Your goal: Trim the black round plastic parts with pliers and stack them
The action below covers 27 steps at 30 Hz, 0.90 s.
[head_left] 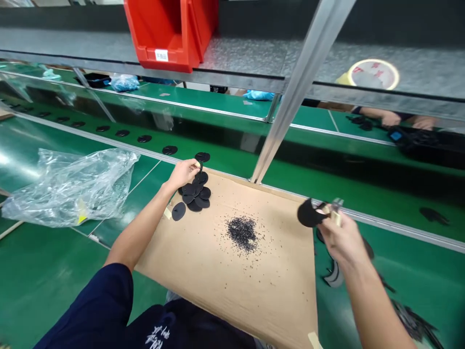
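My left hand [184,173] is closed in a pinch at the upper left of the brown cardboard sheet [210,247]. Between its fingertips a black disc [201,167] shows nearly edge-on. Just below lies a heap of flat black discs [195,193], with one disc [178,211] apart from it. Over the sheet's right edge, my right hand [340,236] grips a curved black disc [308,213]. A small metal tool [337,203] also sticks up from that hand, its kind blurred. Pale covers sit on some of my fingertips. Small black scraps [242,233] are piled mid-sheet.
Spaced black discs [144,138] line the green conveyor belt [232,160] beyond. A clear plastic bag [80,186] lies left. Overhead, a shelf holds a red bin [170,36] and tape roll [374,74]. A metal post [290,111] rises ahead. Another person's hands [390,118] work across.
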Tool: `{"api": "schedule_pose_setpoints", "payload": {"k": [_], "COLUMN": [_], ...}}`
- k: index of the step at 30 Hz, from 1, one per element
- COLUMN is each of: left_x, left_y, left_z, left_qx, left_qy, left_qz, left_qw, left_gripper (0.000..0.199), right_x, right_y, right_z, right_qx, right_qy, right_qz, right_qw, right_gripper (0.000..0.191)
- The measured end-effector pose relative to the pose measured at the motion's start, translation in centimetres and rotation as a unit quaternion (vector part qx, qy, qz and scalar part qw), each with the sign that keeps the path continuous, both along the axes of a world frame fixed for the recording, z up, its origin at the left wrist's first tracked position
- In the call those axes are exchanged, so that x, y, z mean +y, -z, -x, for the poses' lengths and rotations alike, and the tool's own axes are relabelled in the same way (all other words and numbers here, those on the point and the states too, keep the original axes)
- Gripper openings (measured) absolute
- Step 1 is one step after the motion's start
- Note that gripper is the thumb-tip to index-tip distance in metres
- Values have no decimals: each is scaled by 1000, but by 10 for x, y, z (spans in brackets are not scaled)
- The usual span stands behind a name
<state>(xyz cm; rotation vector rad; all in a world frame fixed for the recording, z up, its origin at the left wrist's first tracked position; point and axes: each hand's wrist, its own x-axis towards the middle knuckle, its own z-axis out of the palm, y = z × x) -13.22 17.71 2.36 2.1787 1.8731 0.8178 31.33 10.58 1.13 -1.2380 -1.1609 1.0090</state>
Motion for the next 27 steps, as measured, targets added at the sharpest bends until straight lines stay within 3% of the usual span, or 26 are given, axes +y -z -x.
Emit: {"api": "schedule_pose_setpoints", "payload": {"k": [2,5,7,10,13,19,22,27], "left_x": [-12,-32,-46,-63,-69,-68,-68,-62], "left_y": [-7,-19,-27,-32,-27,-17,-13,3], "left_z": [-20,-66,-99,-135,-150,-148,-153,-164], "left_qx": [-133,-342,-387,-403,-407,-381,-384,-406], "left_qy": [38,145,218,281,292,312,265,197], "left_qz": [-71,-189,-218,-204,-170,-92,-63,-66], "left_qw": [988,909,869,847,848,866,882,890], "left_gripper": [18,29,24,14,14,34,24,35], "right_x": [-6,-9,-9,-10,-11,-9,-8,-8], "right_y": [-9,-14,-14,-12,-10,-5,-3,-4], "right_z": [31,75,100,123,130,127,129,133], "right_qx": [76,131,167,221,244,282,296,332], "right_qy": [-79,-193,-244,-284,-294,-274,-239,-131], "right_qz": [49,93,101,100,106,126,124,97], "right_qw": [993,968,950,928,918,911,916,929], "right_gripper": [42,35,33,34,36,33,29,31]}}
